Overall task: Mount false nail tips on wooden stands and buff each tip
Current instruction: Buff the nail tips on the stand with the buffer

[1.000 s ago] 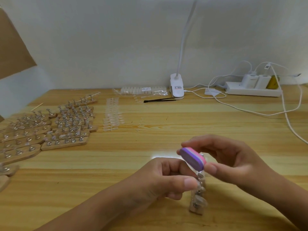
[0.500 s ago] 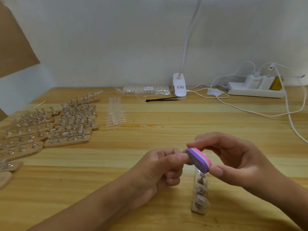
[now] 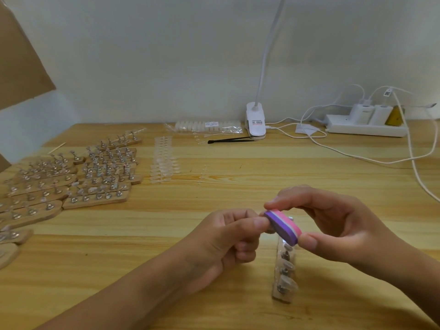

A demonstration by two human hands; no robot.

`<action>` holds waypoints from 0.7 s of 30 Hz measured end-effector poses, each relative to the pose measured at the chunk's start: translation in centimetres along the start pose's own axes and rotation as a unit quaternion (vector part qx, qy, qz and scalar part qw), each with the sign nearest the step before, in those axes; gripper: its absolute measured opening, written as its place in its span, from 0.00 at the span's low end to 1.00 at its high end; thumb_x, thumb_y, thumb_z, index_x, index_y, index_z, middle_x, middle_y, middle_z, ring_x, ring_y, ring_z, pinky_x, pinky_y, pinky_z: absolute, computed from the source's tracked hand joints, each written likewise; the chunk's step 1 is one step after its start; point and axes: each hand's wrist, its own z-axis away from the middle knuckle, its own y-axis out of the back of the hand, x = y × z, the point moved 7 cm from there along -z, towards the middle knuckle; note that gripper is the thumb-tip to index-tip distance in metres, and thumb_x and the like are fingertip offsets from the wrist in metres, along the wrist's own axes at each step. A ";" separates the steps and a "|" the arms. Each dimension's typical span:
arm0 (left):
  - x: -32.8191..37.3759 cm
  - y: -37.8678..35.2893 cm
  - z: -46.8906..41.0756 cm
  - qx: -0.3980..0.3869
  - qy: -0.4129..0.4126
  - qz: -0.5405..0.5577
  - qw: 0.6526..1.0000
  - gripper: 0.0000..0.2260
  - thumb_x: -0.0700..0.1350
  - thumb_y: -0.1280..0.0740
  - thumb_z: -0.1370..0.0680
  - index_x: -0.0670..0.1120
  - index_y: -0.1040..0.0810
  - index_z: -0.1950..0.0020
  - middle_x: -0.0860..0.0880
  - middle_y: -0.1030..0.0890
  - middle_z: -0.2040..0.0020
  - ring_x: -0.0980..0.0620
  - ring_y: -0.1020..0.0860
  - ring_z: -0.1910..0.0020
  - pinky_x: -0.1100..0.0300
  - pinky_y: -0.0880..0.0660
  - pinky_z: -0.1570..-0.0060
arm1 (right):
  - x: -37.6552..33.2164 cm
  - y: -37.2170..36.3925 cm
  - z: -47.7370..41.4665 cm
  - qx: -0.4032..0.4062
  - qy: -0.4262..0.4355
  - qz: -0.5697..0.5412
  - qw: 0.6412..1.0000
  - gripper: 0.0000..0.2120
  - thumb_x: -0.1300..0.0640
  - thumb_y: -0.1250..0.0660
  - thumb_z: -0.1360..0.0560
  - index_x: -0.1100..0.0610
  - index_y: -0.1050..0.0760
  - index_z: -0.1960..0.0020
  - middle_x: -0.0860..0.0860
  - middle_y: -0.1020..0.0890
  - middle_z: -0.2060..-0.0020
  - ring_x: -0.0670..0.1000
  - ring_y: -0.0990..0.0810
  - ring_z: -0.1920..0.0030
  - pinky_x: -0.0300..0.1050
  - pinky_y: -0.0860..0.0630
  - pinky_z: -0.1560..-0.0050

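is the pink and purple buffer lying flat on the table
No, the right hand pinches the buffer between fingers and thumb, over the wooden stand.

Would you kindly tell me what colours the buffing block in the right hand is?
The buffing block has purple, white and pink layers; the head view shows it.

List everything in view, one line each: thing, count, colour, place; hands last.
buffer block: one, purple-white-pink, front centre, off the table
wooden stand: one, pale wood, clear tips, on table under buffer block
other stands: many, pale wood, table left
loose nail tips: rows, clear, centre left
bag: one, clear, back wall
lamp: one, white, back centre
black tool: one, before lamp
power strip: one, white, back right
cables: white, right
left hand: fingers curled, thumb by buffer block
right hand: pinches buffer block
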 end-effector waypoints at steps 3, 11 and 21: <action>-0.1 -0.5 0.0 -0.017 -0.004 -0.004 1.000 0.05 0.49 0.27 0.33 0.49 0.18 0.64 0.55 0.32 0.71 0.59 0.35 0.74 0.69 0.34 0.71 | 0.0 0.1 -0.1 -0.001 -0.006 -0.002 1.000 0.21 0.40 0.28 0.30 0.47 0.20 0.40 0.50 0.17 0.43 0.54 0.22 0.39 0.51 0.27 0.36; -0.6 -1.3 0.1 -0.030 0.000 -0.047 0.998 0.06 0.50 0.26 0.33 0.49 0.15 0.61 0.57 0.30 0.71 0.60 0.34 0.73 0.68 0.34 0.69 | 0.9 -0.1 -0.3 -0.030 -0.025 0.007 0.999 0.17 0.48 0.29 0.29 0.45 0.20 0.40 0.47 0.17 0.42 0.51 0.22 0.37 0.46 0.27 0.37; -0.3 0.3 -0.3 -0.024 -0.018 -0.064 0.997 0.15 0.55 0.19 0.38 0.48 0.17 0.61 0.54 0.29 0.70 0.59 0.33 0.72 0.68 0.31 0.68 | 2.1 4.2 -0.4 0.123 -0.065 0.100 0.985 0.15 0.39 0.29 0.31 0.39 0.19 0.46 0.39 0.16 0.49 0.40 0.19 0.48 0.31 0.24 0.49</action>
